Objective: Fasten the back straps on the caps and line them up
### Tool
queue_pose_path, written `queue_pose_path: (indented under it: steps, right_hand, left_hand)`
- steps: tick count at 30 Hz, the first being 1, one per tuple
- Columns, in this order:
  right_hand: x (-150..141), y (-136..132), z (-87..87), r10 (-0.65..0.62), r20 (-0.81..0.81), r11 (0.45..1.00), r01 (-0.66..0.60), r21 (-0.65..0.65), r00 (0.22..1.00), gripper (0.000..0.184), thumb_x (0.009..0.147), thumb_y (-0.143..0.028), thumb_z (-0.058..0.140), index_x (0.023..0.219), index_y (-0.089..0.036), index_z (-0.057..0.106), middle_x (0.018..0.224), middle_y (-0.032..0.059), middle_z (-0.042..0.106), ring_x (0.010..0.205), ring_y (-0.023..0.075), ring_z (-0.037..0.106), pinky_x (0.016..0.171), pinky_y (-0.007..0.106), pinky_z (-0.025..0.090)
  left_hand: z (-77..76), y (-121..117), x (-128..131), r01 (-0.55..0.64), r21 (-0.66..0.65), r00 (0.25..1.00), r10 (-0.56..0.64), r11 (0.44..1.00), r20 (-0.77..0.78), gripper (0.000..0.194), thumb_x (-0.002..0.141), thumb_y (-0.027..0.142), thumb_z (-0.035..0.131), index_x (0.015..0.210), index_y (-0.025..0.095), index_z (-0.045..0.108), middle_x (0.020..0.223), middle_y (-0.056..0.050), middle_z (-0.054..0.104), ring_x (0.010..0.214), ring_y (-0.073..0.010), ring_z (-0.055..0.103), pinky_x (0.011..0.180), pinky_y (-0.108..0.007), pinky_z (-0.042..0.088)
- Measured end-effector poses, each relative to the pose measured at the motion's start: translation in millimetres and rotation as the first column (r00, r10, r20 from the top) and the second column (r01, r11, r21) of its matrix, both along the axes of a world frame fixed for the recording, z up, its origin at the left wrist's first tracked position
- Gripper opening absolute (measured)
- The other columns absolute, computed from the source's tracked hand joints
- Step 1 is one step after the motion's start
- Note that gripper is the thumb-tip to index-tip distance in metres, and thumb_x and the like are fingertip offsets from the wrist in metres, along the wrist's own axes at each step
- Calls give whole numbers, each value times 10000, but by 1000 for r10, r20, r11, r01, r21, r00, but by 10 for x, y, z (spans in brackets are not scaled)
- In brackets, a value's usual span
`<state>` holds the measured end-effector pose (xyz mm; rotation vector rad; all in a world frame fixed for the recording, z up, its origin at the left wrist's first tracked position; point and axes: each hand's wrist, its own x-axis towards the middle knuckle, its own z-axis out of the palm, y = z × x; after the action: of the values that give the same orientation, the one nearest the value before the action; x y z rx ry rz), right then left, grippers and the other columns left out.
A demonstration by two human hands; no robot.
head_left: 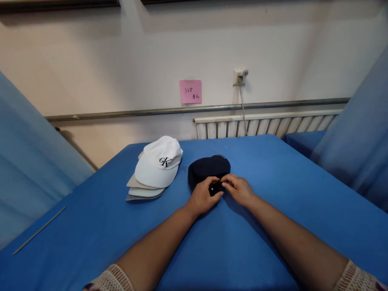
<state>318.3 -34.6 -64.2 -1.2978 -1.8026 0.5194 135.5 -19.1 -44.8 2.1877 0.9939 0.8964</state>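
A dark navy cap (207, 166) lies on the blue-covered table, its back edge toward me. My left hand (203, 195) is closed on the near left side of the cap, thumb and fingers around a small dark part, perhaps the strap, with a light dot on it. At the near right edge, my right hand (238, 188) pinches the same dark part between thumb and fingers. Exactly what the right fingertips grip is too small to make out. To the left stands a stack of caps, topped by a white cap (159, 155) with black lettering on its front.
The table (91, 242) has a blue cover. A thin stick (39, 230) lies near its left edge. Blue curtains (33, 161) hang on both sides. Behind are a wall rail (145, 112), a radiator (266, 124), a plugged socket (239, 77) and a pink note (190, 91).
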Motion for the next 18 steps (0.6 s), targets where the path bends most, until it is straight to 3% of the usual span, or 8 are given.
queue_pose_path:
  steps: [3,7,12,18]
  right_hand:
    - [20,-8,37,-1,56,999,3,-35,998,129,862,-255,532,910,-236,651,860,10,653,765,155,591,693,276,423]
    - [46,-18,69,3,96,999,1,-46,995,186,898,-300,491,831,-221,646,800,10,642,744,151,586,684,272,411]
    - [42,2,40,5,55,999,-3,-48,998,196,894,-307,489,798,-216,633,758,-1,631,721,144,578,659,261,407]
    - [-19,35,-94,-80,-171,995,69,-70,982,96,834,-308,560,848,-219,592,754,-7,604,623,134,553,582,258,436]
  left_hand:
    - [15,-31,7,11,102,998,-5,995,-65,349,770,216,649,1117,207,611,1081,-52,669,996,-204,619,903,-345,473]
    - [0,-23,17,15,109,1000,-13,994,-22,244,854,234,551,1073,203,655,1004,-51,679,928,-174,629,857,-305,484]
    - [-7,20,26,13,-92,996,-5,996,89,222,856,265,544,1027,202,671,951,-32,699,871,-159,640,799,-280,500]
    - [-51,84,50,-35,-326,949,134,945,285,203,771,262,627,921,130,662,740,-24,661,646,-122,602,585,-221,475]
